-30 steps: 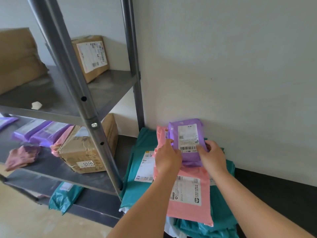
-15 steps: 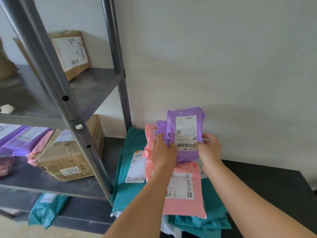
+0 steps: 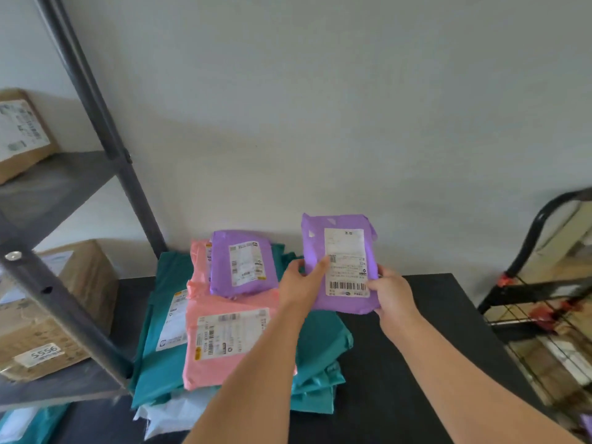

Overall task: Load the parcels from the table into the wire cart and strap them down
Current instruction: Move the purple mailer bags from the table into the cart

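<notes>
Both hands hold a purple parcel (image 3: pixel 341 251) with a white barcode label up in the air above the black table (image 3: pixel 416 331). My left hand (image 3: pixel 301 283) grips its left edge, thumb on the label. My right hand (image 3: pixel 392 291) pinches its lower right corner. On the table to the left lies a pile: a second purple parcel (image 3: pixel 242 262) on a pink parcel (image 3: pixel 224 341), over teal parcels (image 3: pixel 160 363). The wire cart (image 3: pixel 544 315) with a black handle and red strap clips shows at the right edge.
A grey metal shelf rack (image 3: pixel 64 193) stands at the left with cardboard boxes (image 3: pixel 48 315) on its shelves, one marked 5556. A pale wall runs behind the table. Bare black tabletop lies between the pile and the cart.
The held purple parcel has been lifted off the pile and carried to the right. A second purple parcel beneath it is now uncovered. The view has swung right, bringing the cart into sight.
</notes>
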A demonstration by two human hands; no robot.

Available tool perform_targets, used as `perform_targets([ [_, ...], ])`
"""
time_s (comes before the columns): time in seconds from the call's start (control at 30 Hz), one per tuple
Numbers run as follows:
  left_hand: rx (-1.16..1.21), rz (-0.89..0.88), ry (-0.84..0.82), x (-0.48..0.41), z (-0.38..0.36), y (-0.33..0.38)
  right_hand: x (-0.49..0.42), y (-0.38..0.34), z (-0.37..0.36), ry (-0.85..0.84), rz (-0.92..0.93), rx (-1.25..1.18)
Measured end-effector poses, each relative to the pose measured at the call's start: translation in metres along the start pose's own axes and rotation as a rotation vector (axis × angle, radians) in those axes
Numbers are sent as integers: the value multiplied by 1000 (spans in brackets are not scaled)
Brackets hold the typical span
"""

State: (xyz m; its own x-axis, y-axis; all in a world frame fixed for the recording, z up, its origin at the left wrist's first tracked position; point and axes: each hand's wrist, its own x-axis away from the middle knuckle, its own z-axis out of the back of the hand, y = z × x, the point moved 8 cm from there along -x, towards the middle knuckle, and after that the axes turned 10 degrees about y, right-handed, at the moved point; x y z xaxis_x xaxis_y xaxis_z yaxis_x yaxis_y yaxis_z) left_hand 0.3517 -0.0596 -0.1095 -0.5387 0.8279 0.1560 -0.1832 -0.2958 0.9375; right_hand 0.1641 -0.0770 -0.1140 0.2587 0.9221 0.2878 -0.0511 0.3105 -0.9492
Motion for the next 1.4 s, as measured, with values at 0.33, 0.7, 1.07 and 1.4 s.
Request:
perform_targets([
  [0.33,124,213,-291,120,-142,-28,3,68,180,149,-144,13],
  [0.7,88,289,-593,258,-294,-52,18,150,370,274,-244,-107],
  [1.07,-26,352,-841,385,-421,-77,51,215,532,476,-316,-300],
  [1.4,-142,312,-1000,420,-520,-74,27,240,617,639,-357,-314],
])
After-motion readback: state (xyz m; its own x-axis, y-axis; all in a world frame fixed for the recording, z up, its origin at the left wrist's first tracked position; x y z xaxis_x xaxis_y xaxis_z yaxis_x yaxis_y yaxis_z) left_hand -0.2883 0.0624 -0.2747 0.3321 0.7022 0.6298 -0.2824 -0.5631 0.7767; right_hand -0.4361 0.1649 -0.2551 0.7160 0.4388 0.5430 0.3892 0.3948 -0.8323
